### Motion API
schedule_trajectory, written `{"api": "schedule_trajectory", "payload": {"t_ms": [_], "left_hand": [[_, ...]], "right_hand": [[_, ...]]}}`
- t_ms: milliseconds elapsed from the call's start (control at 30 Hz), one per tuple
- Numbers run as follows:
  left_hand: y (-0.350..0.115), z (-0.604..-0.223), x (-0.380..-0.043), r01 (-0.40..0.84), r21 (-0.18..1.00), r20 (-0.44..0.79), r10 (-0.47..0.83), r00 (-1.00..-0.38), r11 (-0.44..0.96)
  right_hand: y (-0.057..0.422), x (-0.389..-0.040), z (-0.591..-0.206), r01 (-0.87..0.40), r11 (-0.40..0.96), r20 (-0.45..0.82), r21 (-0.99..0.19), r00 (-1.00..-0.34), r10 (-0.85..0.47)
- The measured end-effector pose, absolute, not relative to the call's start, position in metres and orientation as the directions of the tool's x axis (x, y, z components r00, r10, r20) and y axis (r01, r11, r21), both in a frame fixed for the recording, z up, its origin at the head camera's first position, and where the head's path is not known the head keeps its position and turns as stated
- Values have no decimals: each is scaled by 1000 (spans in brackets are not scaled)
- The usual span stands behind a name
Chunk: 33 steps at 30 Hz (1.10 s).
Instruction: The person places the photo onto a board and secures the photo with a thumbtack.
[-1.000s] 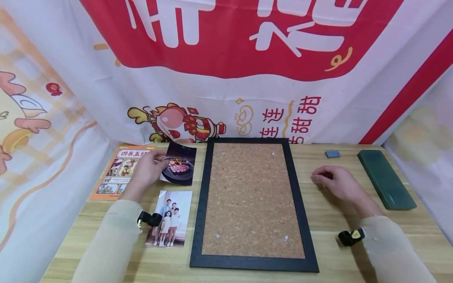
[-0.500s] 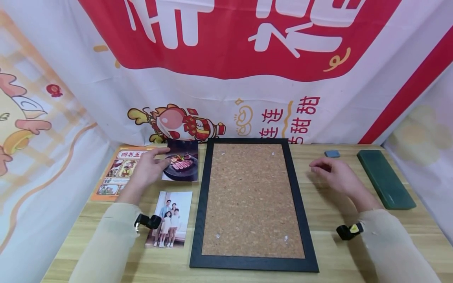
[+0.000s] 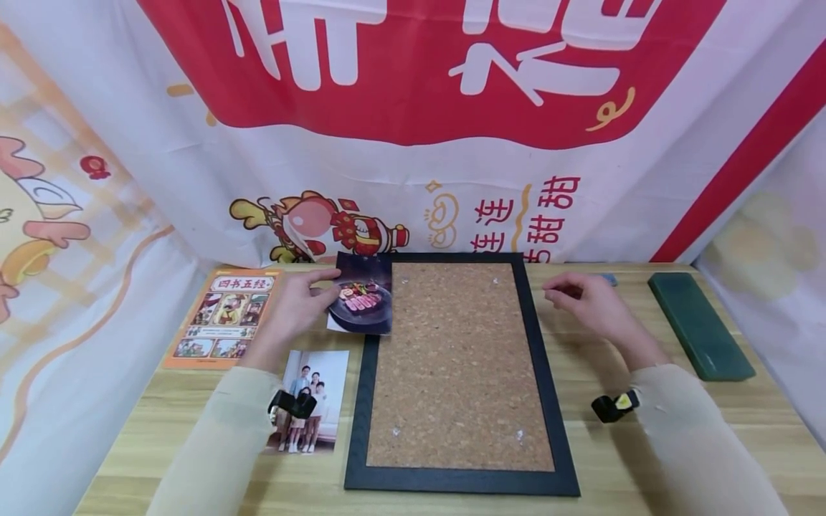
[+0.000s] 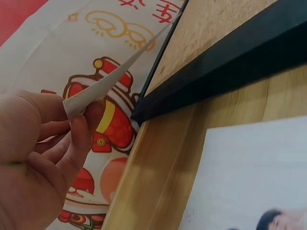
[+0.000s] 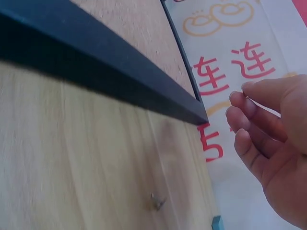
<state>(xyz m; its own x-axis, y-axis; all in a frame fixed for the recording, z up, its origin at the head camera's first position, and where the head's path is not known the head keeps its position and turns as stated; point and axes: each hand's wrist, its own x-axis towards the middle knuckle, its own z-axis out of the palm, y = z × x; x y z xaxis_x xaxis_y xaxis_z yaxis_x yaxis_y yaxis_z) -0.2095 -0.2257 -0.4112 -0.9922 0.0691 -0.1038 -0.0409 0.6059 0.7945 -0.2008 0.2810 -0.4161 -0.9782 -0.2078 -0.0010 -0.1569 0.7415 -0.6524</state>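
Note:
My left hand [image 3: 293, 308] pinches the left edge of a food photo [image 3: 364, 294] showing sliced meat on a dark plate. In the left wrist view the photo [image 4: 103, 88] is seen nearly edge-on, its sheet curving away from thumb and fingers. It overlaps the upper left of a black-framed cork board [image 3: 461, 365]. My right hand [image 3: 590, 301] hovers past the board's right side. Its thumb and index fingertips [image 5: 248, 89] meet on a tiny pin-like thing, mostly hidden. Small clear push pins sit near the cork's corners, one of them at the upper right [image 3: 495, 281].
A family photo [image 3: 329, 380] lies left of the board, partly behind my left wrist. An orange picture booklet [image 3: 222, 315] is at far left. On the right are a green slab [image 3: 700, 326] and a blue block [image 3: 609, 278], partly hidden. A small shiny thing [image 5: 157, 201] lies on the table.
My left hand has carried the food photo rightward, from beside the board to over its left frame. My right hand has moved left toward the board, still with fingertips together.

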Motion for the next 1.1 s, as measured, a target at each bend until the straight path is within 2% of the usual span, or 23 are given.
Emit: {"api": "schedule_trajectory", "payload": {"t_ms": [500, 933, 1100], "left_hand": [[-182, -419, -221, -77, 862, -179, 160, -971, 501], [-153, -425, -225, -10, 903, -120, 230, -966, 429], [-141, -427, -225, -21, 904, -133, 235, -963, 427]], "right_hand": [[245, -221, -417, -193, 725, 39, -661, -974, -224], [224, -231, -412, -182, 710, 21, -680, -973, -229], [219, -234, -411, -170, 717, 14, -676, -976, -219]]}}
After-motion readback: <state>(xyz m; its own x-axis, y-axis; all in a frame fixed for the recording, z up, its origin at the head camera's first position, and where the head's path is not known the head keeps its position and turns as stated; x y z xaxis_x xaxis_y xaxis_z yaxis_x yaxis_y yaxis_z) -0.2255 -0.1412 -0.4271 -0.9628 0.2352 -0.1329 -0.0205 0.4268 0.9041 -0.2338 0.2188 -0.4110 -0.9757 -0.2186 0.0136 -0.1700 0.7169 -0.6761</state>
